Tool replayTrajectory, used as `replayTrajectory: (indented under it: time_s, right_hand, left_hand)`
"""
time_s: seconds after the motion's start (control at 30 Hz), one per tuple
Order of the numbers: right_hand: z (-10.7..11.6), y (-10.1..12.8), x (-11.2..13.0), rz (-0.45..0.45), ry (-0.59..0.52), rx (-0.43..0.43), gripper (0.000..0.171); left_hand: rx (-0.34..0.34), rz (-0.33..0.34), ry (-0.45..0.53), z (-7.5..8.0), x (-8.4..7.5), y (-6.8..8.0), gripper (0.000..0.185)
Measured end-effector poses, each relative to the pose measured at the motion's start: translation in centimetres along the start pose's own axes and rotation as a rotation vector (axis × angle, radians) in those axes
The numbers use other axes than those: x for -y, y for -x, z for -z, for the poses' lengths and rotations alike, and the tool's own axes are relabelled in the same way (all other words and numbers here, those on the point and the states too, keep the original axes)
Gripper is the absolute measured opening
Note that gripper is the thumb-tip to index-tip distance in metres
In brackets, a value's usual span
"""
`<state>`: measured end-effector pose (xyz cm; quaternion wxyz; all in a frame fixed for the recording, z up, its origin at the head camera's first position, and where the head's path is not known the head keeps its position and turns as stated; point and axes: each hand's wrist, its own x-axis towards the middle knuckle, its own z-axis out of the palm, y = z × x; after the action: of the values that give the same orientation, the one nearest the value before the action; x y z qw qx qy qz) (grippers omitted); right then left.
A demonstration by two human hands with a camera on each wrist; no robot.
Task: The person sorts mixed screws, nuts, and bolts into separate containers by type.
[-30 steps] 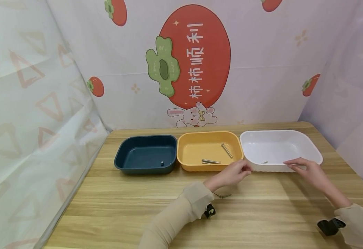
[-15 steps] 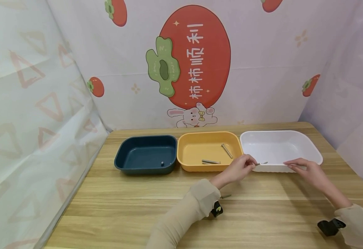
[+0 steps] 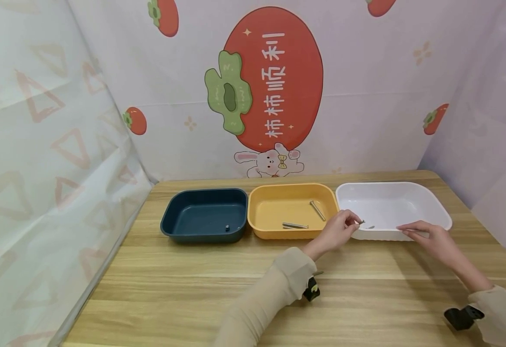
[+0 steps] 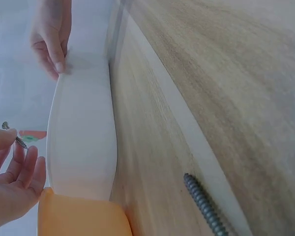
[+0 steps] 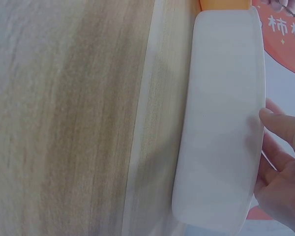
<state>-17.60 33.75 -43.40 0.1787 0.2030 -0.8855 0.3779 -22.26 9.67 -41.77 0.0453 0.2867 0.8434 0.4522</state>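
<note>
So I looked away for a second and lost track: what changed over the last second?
The left hand moved right and away from the person, from the yellow tray's near corner to over the white tray's near-left rim, its fingers pinching a small screw. The right hand stayed on the white tray's near rim. The trays, their contents and the screw on the table did not move.

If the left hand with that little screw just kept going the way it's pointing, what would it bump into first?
Probably the white tray. The left hand pinches a small screw at that tray's near-left rim and points over it; depth is hard to judge.
</note>
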Motion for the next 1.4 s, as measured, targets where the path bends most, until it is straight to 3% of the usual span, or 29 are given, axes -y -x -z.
replayTrajectory:
  time_s: [0.63,0.9,1.4]
  right_hand:
    - [-0.1,-0.2,-0.2,0.017,0.014,-0.001,0.017]
    - [0.0,-0.1,0.2,-0.003,0.02,0.001,0.015]
    - [0.1,0.0,0.2,0.007,0.001,0.0,0.015]
  left_hand:
    - [-0.079,0.034,-0.017,-0.8,0.1,-1.5,0.006]
    - [-0.084,0.03,-0.066,-0.8,-0.1,-1.9,0.006]
    - [-0.07,0.054,-0.05,-0.6,-0.3,-1.9,0.01]
